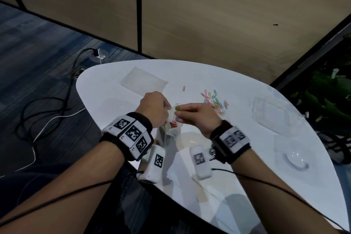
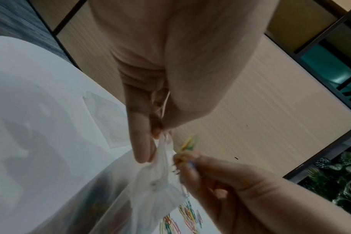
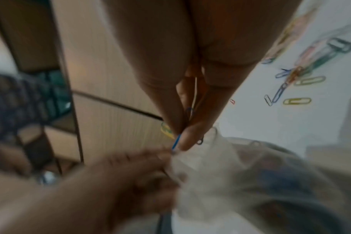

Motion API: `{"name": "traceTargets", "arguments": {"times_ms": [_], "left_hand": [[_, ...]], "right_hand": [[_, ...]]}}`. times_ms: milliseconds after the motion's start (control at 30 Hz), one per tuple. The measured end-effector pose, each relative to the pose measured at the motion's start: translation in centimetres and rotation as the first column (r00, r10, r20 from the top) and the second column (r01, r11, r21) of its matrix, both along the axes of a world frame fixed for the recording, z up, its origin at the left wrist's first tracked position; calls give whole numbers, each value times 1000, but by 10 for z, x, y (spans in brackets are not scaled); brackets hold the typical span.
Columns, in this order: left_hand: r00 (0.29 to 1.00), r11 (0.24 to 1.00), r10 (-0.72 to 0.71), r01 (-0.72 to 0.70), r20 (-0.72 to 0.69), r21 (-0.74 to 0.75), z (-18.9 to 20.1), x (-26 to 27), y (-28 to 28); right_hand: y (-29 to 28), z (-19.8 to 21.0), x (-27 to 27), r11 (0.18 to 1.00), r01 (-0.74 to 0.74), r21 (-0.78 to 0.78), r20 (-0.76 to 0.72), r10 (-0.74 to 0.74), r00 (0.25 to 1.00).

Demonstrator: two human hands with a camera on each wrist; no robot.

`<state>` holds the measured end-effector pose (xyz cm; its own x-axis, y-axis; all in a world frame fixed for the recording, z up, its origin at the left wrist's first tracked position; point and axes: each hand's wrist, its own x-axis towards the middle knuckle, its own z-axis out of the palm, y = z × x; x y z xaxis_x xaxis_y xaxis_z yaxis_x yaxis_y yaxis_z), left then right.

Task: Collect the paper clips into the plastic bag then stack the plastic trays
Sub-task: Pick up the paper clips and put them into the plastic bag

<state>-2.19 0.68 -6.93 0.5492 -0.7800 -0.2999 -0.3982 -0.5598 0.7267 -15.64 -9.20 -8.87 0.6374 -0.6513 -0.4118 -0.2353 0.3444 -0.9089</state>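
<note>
My left hand [image 1: 154, 107] pinches the top edge of a clear plastic bag [image 1: 171, 130] and holds it up above the white table [image 1: 237, 138]; coloured clips show inside it. My right hand [image 1: 191, 113] pinches a small bunch of paper clips [image 1: 178, 108] right at the bag's mouth. In the left wrist view the bag [image 2: 160, 177] hangs from my left fingertips [image 2: 142, 152], with the pinched clips [image 2: 188, 144] beside it. A pile of loose coloured paper clips [image 1: 215, 101] lies behind my right hand. One clear tray [image 1: 144, 81] lies far left, another [image 1: 273, 114] at the right.
A single red clip [image 1: 183, 88] lies apart near the far tray. A clear round lid or dish [image 1: 294, 159] sits near the table's right edge. Black and white cables [image 1: 43, 112] trail over the floor at the left. Wood wall panels stand behind the table.
</note>
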Motion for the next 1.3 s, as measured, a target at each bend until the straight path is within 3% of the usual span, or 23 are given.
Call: {"name": "traceTargets", "arguments": {"times_ms": [67, 167, 233, 367, 467, 500, 533, 600, 633, 700, 767, 833, 1033, 1100, 1167, 1200, 1267, 1300], "left_hand": [[1000, 1000, 4, -4, -17, -4, 1, -1, 0], [1000, 1000, 1, -1, -5, -23, 3, 0, 1], [1000, 999, 1, -1, 2, -37, 4, 0, 1], [1000, 999, -8, 8, 10, -42, 5, 1, 2], [1000, 999, -20, 20, 6, -48, 5, 1, 2], [1000, 999, -18, 18, 11, -43, 4, 2, 2], [1000, 999, -12, 12, 19, -38, 4, 3, 2], [1000, 999, 11, -10, 25, -38, 2, 5, 3], [1000, 999, 19, -18, 21, -45, 1, 7, 3], [999, 998, 26, -25, 20, -50, 1, 10, 5], [999, 998, 27, -26, 27, -50, 1, 14, 6], [999, 998, 24, -23, 32, -53, 2, 16, 7], [999, 999, -3, 6, 50, -53, -1, 21, 11], [999, 998, 1, 2, 46, -64, -3, 22, 11], [999, 998, -1, 5, 49, -65, -4, 21, 10], [999, 998, -7, 11, 50, -64, -3, 20, 9], [999, 998, -22, 25, 45, -61, -2, 16, 9], [999, 998, -28, 31, 44, -58, -2, 14, 9]], "right_hand": [[10, -9, 8, 953, -48, -298, -137, 7, 990], [17, -14, 19, 709, -248, -661, -339, 13, 941], [23, -11, 24, 583, -374, -721, -426, 52, 903], [22, -9, 25, 560, -445, -699, -484, 88, 871], [16, 0, 21, 469, -584, -663, -530, 257, 808], [13, 3, 19, 476, -587, -655, -500, 310, 809], [9, 6, 16, 545, -543, -639, -427, 337, 839], [-9, 8, 14, 775, -341, -533, -192, 283, 940], [-26, 5, 15, 847, -230, -479, -111, 201, 973], [-65, -14, 24, 854, -149, -498, -148, 86, 985], [-98, -33, 38, 716, -312, -625, -409, 41, 912], [-117, -49, 52, 565, -515, -645, -613, 20, 790], [-112, -78, 76, 297, -867, -400, -894, 80, 440], [-97, -88, 59, 186, -909, -373, -916, 83, 393], [-77, -97, 29, 144, -921, -362, -911, 152, 382], [-67, -101, 13, 83, -930, -358, -917, 159, 367], [-56, -110, -23, -80, -945, -316, -948, 76, 310], [-57, -115, -37, -116, -942, -315, -949, 30, 314]]}}
